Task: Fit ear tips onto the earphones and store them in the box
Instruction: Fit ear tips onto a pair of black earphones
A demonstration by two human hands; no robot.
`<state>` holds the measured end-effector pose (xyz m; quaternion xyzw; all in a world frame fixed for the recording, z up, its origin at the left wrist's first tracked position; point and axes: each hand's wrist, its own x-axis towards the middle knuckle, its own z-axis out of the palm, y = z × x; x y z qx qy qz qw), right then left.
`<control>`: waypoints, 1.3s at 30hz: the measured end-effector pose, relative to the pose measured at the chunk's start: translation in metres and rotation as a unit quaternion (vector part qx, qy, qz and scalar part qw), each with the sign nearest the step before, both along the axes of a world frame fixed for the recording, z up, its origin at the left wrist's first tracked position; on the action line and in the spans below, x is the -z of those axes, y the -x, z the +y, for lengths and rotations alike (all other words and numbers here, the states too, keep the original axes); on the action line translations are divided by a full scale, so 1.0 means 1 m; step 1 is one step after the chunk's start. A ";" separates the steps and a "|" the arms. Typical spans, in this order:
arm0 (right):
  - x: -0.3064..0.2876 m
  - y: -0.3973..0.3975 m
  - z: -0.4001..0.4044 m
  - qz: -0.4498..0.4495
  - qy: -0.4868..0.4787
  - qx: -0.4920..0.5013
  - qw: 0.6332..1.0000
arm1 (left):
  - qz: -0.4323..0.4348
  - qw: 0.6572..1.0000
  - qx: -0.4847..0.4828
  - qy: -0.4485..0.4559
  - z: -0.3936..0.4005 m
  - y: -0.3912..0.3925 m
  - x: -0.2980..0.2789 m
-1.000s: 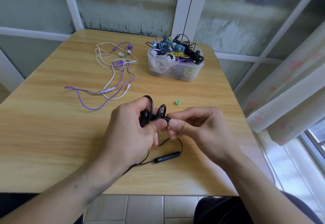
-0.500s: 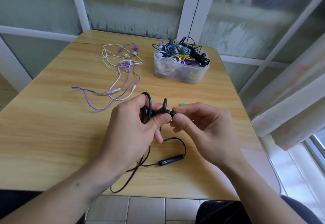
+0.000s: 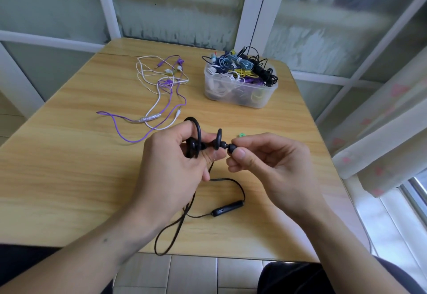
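Above the wooden table (image 3: 69, 155), the left hand (image 3: 171, 173) grips black ear-hook earphones (image 3: 196, 141), fingers hiding one bud, while the right hand (image 3: 265, 166) pinches a half-hidden black ear tip (image 3: 231, 148) at the nozzle.

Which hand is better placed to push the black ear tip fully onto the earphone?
Probably the right hand: it already pinches the black ear tip at the nozzle, while the left hand grips the black earphones to steady them.
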<state>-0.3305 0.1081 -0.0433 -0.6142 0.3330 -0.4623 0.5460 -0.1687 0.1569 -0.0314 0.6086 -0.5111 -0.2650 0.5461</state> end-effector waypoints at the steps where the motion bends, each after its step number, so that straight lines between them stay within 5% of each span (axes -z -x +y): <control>1: 0.000 0.000 0.000 -0.001 -0.002 -0.002 1.000 | -0.003 1.000 0.004 0.001 0.000 0.000 0.000; 33: -0.002 0.012 -0.001 0.069 -0.026 -0.081 0.994 | -0.021 0.982 0.174 -0.071 -0.007 -0.014 0.006; 39: -0.004 0.012 -0.003 0.123 0.088 -0.020 0.988 | 0.009 0.985 0.155 -0.081 -0.006 -0.010 0.011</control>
